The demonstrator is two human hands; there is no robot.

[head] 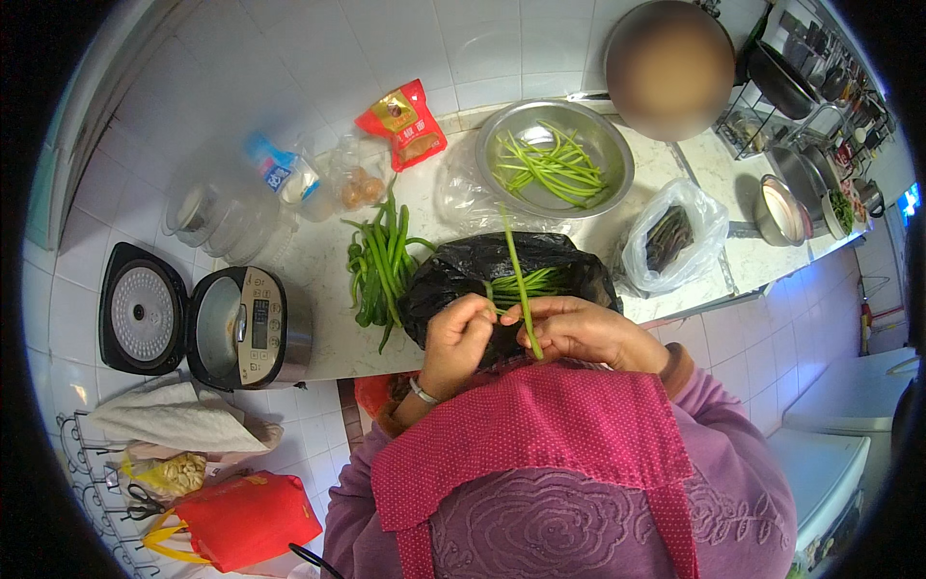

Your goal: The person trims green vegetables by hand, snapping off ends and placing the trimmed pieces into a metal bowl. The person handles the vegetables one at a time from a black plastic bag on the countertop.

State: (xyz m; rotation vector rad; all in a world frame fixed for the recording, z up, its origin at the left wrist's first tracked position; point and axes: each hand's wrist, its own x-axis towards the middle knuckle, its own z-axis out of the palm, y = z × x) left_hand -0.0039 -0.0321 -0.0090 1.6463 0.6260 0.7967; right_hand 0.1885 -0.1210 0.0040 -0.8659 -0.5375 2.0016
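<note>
My right hand pinches a single green stalk, possibly a garlic scape, near its lower end; it points away from me. Close by, the fingertips of my left hand are pinched together beside the stalk; whether they grip a thin strip is too small to tell. Beneath both hands a black plastic bag lies open, with more green stalks inside. Beyond it, a steel bowl contains several loose cut stalks.
Left of the bag lie long green peppers; an open rice cooker stands farther left. Behind are eggs in clear plastic and a red seasoning packet. To the right are a white plastic bag of dark vegetables and a metal pot.
</note>
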